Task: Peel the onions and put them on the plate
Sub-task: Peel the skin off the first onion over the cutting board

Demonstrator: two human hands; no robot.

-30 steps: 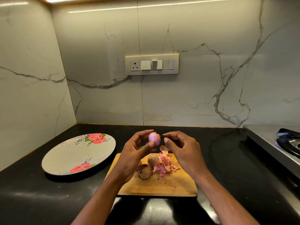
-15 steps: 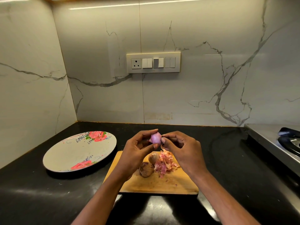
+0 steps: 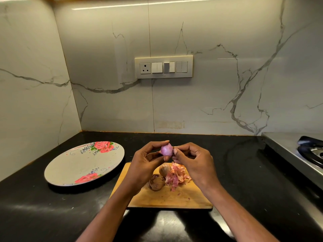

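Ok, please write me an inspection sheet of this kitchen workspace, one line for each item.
Surface: black counter, glossy, with a wooden board on it.
Job's things: peeled onion held above the board; two unpeeled onions on the board; floral plate left of the board, holds no onions.
Clutter: pink peels piled on the board.
Hands: left hand grips the peeled onion; right hand pinches at its side.
Cables: nothing seen.
Surroundings: marble walls, switch panel, stove at right edge.
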